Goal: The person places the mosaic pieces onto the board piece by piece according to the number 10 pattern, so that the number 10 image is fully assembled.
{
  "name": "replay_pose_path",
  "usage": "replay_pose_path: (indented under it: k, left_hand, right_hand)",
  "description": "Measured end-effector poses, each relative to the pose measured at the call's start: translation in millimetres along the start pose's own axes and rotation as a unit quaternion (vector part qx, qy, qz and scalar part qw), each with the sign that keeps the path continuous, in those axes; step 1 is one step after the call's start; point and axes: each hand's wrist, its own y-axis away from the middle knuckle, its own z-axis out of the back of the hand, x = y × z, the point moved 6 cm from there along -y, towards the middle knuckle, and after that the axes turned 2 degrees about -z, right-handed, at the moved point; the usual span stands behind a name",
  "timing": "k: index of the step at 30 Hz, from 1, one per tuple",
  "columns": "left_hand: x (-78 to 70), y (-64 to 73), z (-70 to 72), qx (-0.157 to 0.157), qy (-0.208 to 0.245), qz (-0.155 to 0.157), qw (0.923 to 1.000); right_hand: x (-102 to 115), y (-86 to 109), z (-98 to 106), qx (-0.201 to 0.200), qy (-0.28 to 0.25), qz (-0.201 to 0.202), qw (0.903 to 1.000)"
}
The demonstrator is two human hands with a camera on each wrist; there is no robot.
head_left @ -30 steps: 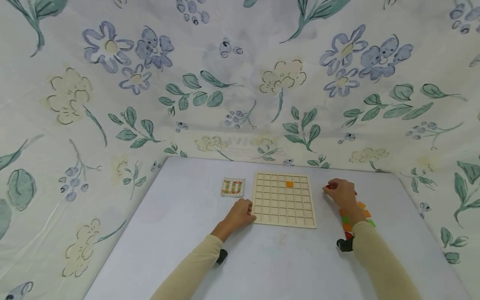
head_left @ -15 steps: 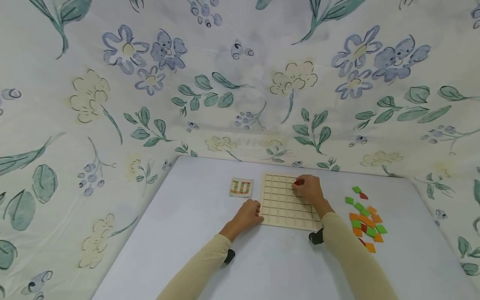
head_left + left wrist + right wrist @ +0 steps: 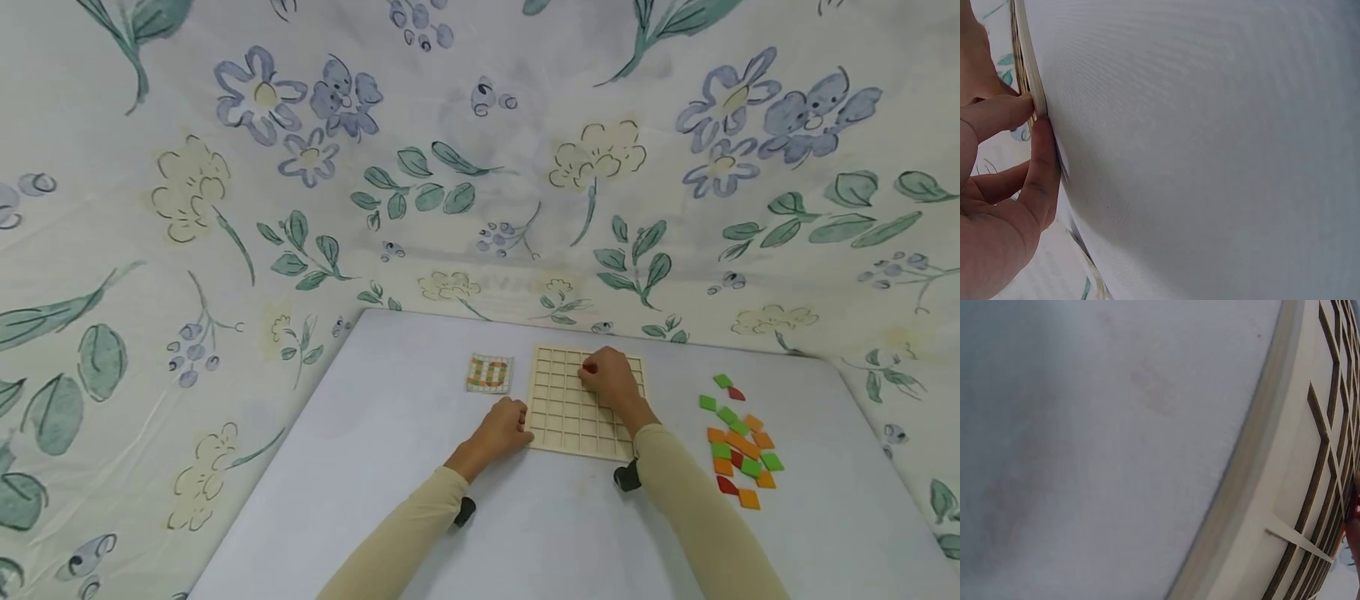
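Observation:
A pale wooden board with a square grid lies on the white table. My left hand holds its near left corner; in the left wrist view the thumb and index finger pinch the board's edge. Over the far part of the grid, my right hand pinches a small red piece in its fingertips. In the right wrist view only a bit of that red piece shows at the right border. The hand covers several grid squares beneath it.
Loose green, orange and red tiles lie scattered right of the board. A small card with a coloured pattern lies left of it. Flower-printed cloth rises behind the table's far edge. A black wrist device hangs below the right sleeve.
My right hand has moved left from the loose tiles to the board, carrying the red piece. It now hides the orange tile seen on the grid earlier. The left hand stays at the corner.

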Motion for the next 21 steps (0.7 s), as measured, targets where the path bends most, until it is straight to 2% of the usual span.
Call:
replay_pose_path:
  k: [15,21]
  left_hand:
    - [-1.1,1.0,1.0,-0.002,0.008,-0.002,1.0]
    - [1.9,-0.5,-0.5,-0.002,0.003,0.004,1.0]
  right_hand:
    - [0.5,-2.0,0.3,0.034,0.05,-0.01,0.9981]
    - [2.0,3.7,5.2,0.019,0.03,0.028,0.999]
